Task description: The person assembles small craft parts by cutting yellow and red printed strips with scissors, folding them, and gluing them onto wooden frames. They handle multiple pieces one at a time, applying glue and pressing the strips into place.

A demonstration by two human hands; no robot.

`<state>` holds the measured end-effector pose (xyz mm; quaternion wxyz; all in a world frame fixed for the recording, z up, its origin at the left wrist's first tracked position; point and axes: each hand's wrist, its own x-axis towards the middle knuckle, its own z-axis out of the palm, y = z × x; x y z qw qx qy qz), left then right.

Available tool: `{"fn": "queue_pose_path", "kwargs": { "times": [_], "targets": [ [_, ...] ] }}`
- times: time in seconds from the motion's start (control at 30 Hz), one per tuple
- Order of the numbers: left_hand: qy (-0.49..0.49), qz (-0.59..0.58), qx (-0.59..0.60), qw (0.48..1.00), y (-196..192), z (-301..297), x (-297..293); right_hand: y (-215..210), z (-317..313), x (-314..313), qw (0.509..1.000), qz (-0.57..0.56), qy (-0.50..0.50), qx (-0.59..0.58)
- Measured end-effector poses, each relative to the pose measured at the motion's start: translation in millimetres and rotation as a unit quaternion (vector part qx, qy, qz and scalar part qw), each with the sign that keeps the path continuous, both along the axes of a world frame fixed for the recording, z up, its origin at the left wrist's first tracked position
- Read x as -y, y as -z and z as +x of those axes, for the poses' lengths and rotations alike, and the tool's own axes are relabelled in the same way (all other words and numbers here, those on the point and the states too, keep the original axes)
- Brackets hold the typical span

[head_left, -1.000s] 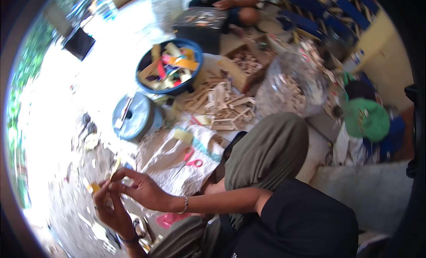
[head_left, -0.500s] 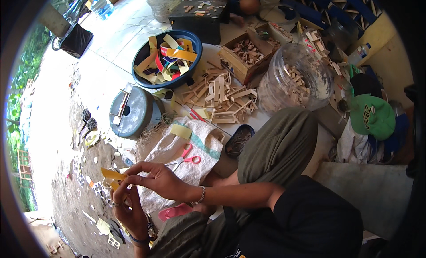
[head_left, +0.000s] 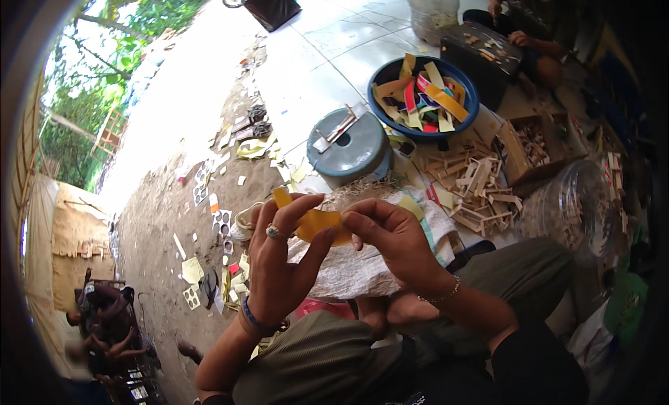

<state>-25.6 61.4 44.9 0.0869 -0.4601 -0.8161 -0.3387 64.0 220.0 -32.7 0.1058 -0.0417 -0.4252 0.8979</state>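
Note:
A strip of orange-yellow paper or card (head_left: 311, 226) is stretched between my two hands, bent along its length. My left hand (head_left: 284, 255), with a ring and dark wristband, grips its left part between thumb and fingers. The fingertips of my right hand (head_left: 396, 239) pinch the other end; a chain bracelet circles that wrist. Under the hands a white woven sack (head_left: 348, 276) lies across my lap area, with a small pale-yellow piece (head_left: 411, 207) on it. Whatever lies on the sack behind my hands is hidden.
Ahead stands a round grey-blue stool (head_left: 345, 146), a small wooden piece on top. A blue basin (head_left: 475, 98) holds coloured strips. To the right are piled wooden pieces (head_left: 479, 189), a wooden box (head_left: 512, 153) and a clear plastic container (head_left: 568, 204). Another person's hand (head_left: 519, 39) rests by a black box.
The view has swung left, so the surroundings appear shifted right. My hands have moved apart, and the strip now spans the gap between them.

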Motion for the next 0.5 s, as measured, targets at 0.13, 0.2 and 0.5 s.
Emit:
{"fn": "queue_pose_path", "kwargs": {
  "times": [0.13,0.2,0.5],
  "targets": [
    [-0.004,0.008,0.084,0.996,-8,2,7,-16,6,-6,0.998,0.056,-0.032,0.026],
    [-0.018,0.012,0.135,0.991,-9,4,13,-21,7,-8,0.992,0.106,-0.035,0.056],
    [0.047,0.013,0.143,0.989,-16,5,23,-48,5,-41,0.934,0.325,-0.15,-0.019]
  ]
}}
